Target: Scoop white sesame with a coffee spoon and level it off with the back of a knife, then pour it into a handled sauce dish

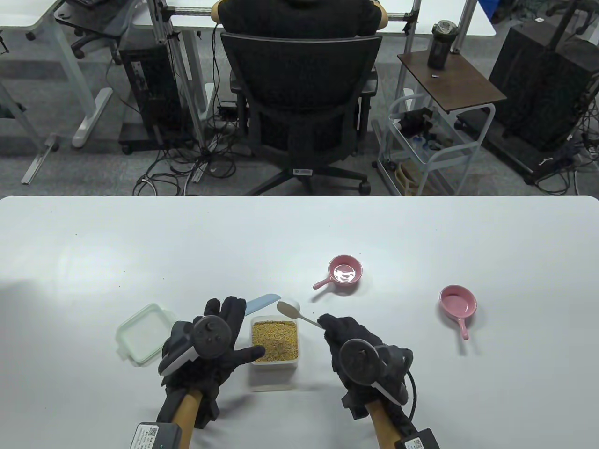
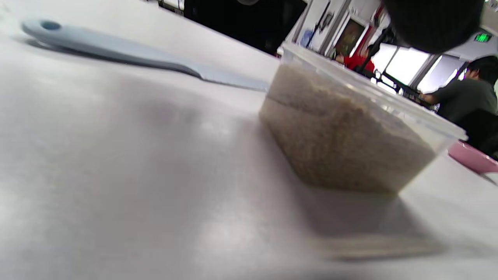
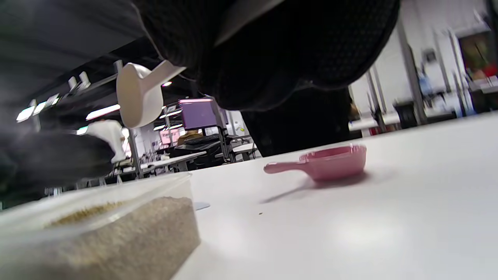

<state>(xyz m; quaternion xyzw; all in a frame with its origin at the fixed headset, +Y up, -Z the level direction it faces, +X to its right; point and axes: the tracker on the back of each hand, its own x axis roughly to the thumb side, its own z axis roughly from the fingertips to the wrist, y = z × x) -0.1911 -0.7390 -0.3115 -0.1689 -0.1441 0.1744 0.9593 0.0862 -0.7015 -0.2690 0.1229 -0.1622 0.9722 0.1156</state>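
A clear tub of sesame (image 1: 274,341) (image 2: 350,136) (image 3: 109,229) stands open near the table's front edge. My left hand (image 1: 241,329) lies spread beside its left wall, fingers straight, with the thumb (image 2: 432,23) (image 3: 50,159) reaching over the seeds. A pale blue knife (image 1: 262,303) (image 2: 116,50) lies flat just beyond those fingers, untouched. My right hand (image 1: 330,327) (image 3: 272,50) pinches the handle of a white coffee spoon (image 1: 288,308) (image 3: 134,97); its bowl hovers over the tub's far right corner and looks empty. The nearer pink handled sauce dish (image 1: 345,271) (image 3: 330,161) sits beyond.
The tub's pale green lid (image 1: 140,333) lies to the left of my left hand. A second pink handled dish (image 1: 458,301) sits at the right. Beyond the table's far edge is an office chair (image 1: 299,93) with a person seated.
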